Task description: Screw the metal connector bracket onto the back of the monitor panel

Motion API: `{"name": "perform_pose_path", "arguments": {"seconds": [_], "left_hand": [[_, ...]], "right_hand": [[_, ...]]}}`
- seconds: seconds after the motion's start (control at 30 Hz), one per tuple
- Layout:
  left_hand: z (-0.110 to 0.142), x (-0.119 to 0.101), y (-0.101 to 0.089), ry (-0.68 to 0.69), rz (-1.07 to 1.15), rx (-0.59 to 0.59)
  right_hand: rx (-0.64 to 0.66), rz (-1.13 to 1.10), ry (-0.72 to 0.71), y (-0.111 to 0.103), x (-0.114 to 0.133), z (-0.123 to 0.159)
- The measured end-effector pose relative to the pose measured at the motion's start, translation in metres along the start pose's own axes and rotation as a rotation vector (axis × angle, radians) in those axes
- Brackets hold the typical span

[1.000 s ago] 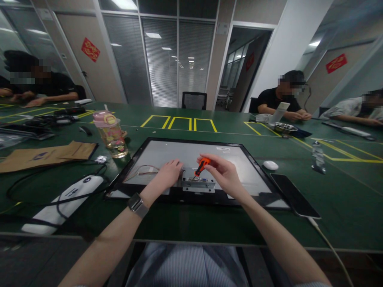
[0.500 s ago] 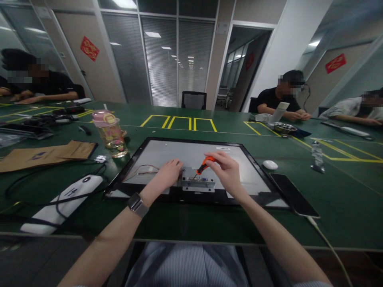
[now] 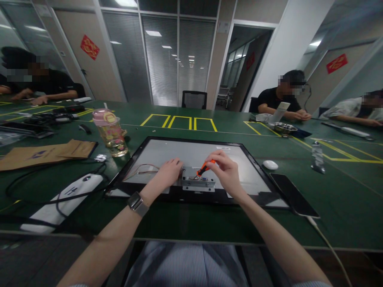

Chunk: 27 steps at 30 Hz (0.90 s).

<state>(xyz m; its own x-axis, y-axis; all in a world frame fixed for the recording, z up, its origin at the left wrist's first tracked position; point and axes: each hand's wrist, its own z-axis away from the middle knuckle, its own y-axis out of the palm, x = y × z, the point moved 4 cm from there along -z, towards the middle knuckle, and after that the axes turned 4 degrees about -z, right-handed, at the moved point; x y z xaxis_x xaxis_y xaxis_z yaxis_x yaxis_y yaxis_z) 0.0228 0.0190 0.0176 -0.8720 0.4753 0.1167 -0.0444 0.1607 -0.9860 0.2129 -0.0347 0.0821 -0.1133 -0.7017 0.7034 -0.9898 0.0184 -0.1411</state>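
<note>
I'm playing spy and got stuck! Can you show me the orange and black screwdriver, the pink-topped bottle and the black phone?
Screwdriver [image 3: 202, 169]: head view, on its handle.
Bottle [image 3: 111, 133]: head view, on its clear body.
Phone [image 3: 295, 194]: head view, on its dark screen.

Our reach is open over the panel's [image 3: 167, 149] far half; the bottle [image 3: 110, 133] blocks us far left.

Left hand [image 3: 170, 172] flat, right hand [image 3: 225, 170] pinching
</note>
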Motion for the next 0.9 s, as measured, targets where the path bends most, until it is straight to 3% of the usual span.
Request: {"name": "perform_pose_path", "arguments": {"seconds": [0.2, 0.47, 0.7, 0.9], "left_hand": [[-0.003, 0.0, 0.003, -0.004, -0.002, 0.008], [-0.001, -0.001, 0.0, -0.012, 0.007, 0.009], [-0.002, 0.001, 0.004, -0.001, -0.008, -0.011], [-0.002, 0.001, 0.004, 0.011, -0.02, -0.011]], "right_hand": [[0.133, -0.182, 0.103, 0.001, -0.005, -0.002], [0.145, -0.28, 0.132, 0.003, -0.011, 0.0], [0.251, -0.21, 0.133, 0.005, -0.003, -0.001], [0.157, -0.2, 0.089, 0.003, -0.002, -0.002]]}}
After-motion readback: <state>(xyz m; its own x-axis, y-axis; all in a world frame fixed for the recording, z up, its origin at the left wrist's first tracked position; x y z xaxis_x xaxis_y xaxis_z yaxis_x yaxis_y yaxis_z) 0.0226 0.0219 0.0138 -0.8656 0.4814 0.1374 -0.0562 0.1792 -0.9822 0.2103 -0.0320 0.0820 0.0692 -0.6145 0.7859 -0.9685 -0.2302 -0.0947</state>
